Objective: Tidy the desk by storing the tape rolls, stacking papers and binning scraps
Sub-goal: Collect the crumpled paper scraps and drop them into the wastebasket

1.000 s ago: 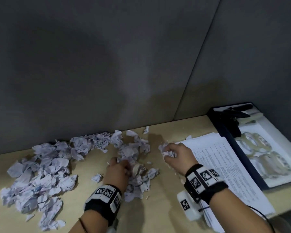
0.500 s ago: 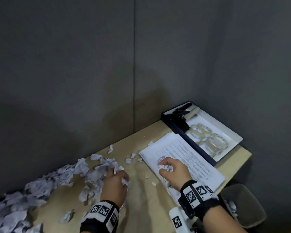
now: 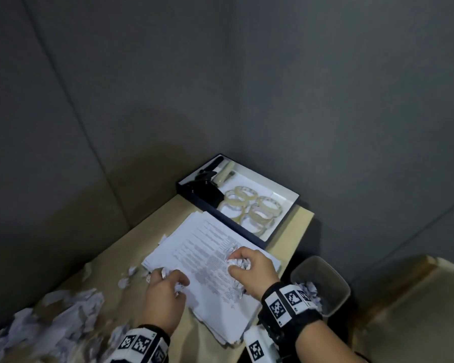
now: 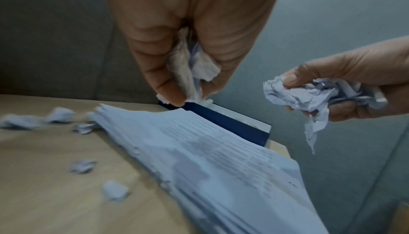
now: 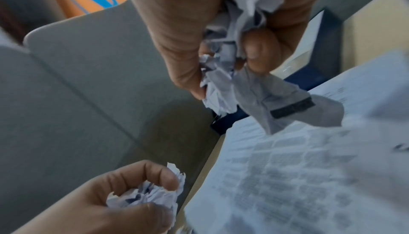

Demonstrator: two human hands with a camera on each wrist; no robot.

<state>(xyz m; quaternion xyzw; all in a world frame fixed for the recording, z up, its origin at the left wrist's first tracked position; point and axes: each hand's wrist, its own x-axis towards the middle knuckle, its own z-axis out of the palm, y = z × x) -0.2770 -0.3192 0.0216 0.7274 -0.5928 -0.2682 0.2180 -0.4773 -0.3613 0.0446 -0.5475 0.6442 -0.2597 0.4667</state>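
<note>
Both hands hover over the stack of printed papers near the desk's right end. My left hand grips a wad of crumpled paper scraps, fingers curled round it. My right hand clutches a bigger wad of scraps, with a torn strip hanging below it. A heap of loose scraps lies on the desk at the lower left. Several clear tape rolls sit in the open dark-blue box at the desk's far right corner.
A grey waste bin with scraps inside stands on the floor just right of the desk edge. Grey partition walls close the desk at the back and right. A few small scraps lie left of the paper stack.
Both hands lifted off the scrap heap holding scraps and moved right, over the paper stack. The head view swung right, bringing the bin into sight.
</note>
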